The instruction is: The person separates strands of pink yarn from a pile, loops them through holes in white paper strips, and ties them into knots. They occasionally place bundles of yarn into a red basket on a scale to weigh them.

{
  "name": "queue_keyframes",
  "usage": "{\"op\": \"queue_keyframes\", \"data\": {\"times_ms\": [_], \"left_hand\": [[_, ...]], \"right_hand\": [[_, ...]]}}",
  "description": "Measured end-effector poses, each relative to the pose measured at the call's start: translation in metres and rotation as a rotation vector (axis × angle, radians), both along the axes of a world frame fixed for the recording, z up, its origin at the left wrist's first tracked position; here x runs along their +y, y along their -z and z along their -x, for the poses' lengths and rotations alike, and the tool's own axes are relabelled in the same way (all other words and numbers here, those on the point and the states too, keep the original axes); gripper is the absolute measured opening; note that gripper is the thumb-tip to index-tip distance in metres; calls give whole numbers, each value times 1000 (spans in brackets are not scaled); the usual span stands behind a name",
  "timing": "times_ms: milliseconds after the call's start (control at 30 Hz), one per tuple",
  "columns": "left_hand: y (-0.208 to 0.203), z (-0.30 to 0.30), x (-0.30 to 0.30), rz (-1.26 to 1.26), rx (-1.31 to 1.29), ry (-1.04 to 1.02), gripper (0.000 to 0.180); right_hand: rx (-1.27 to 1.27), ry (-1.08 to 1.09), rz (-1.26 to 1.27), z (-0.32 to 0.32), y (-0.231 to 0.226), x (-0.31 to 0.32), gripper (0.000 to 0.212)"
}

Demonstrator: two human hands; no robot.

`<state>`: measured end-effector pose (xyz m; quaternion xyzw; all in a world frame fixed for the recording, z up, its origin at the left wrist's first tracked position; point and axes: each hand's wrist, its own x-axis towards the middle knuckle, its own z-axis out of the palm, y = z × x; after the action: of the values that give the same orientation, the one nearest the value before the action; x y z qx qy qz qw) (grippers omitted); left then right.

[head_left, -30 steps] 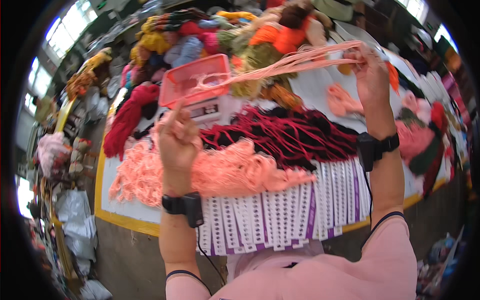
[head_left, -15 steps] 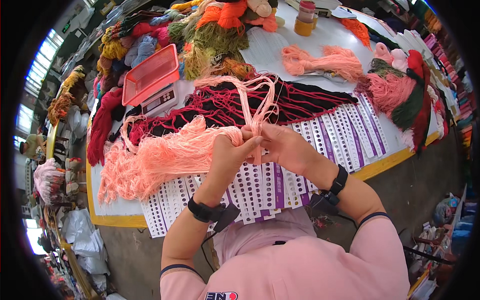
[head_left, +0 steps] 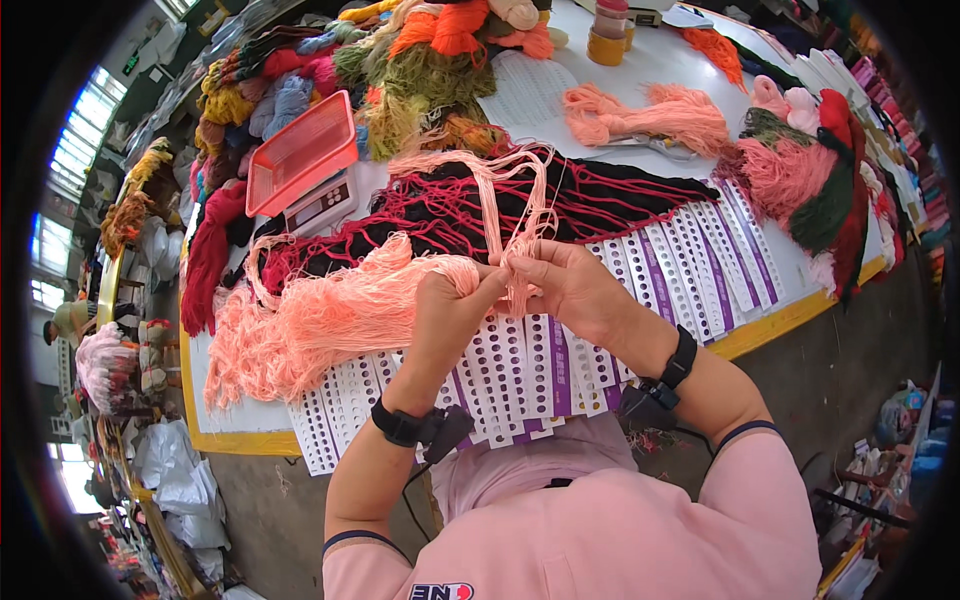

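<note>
Peach yarn (head_left: pixel 320 315) lies in a thick, loose hank at the left of the table, and a thinner strand of it loops up over the dark pile. My left hand (head_left: pixel 455 305) is closed on the yarn near the hank's right end. Close beside it, my right hand (head_left: pixel 570 290) pinches the thin strand between thumb and fingers. The fingertips of both hands almost meet there. Behind them spreads black yarn (head_left: pixel 610 205) crossed by crimson strands. Under my hands lie white cards with rows of holes (head_left: pixel 500 375) and purple bands.
A red plastic tray (head_left: pixel 303 152) rests on a small scale (head_left: pixel 322 203) at the left. Scissors (head_left: pixel 650 150) lie partly beneath another peach hank (head_left: pixel 650 118). Multicoloured skeins (head_left: pixel 430 90) heap at the back, with more skeins (head_left: pixel 800 180) at the right edge. Yellow edging (head_left: pixel 790 318) borders the table.
My right hand has shifted slightly up and its fingers have re-gripped the peach strand. My left hand has moved a little away from it, still holding yarn.
</note>
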<state>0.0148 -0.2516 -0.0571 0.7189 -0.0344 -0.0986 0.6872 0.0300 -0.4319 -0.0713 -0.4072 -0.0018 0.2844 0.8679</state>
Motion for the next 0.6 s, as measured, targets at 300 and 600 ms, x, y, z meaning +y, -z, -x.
{"op": "queue_keyframes", "data": {"times_ms": [300,600], "left_hand": [[4,3,1,54,-71,-24,19],[0,2,3,488,136,53,14]], "right_hand": [[-23,10,6,3,3,-1,17],[55,45,-156,5,-1,-1,16]]}}
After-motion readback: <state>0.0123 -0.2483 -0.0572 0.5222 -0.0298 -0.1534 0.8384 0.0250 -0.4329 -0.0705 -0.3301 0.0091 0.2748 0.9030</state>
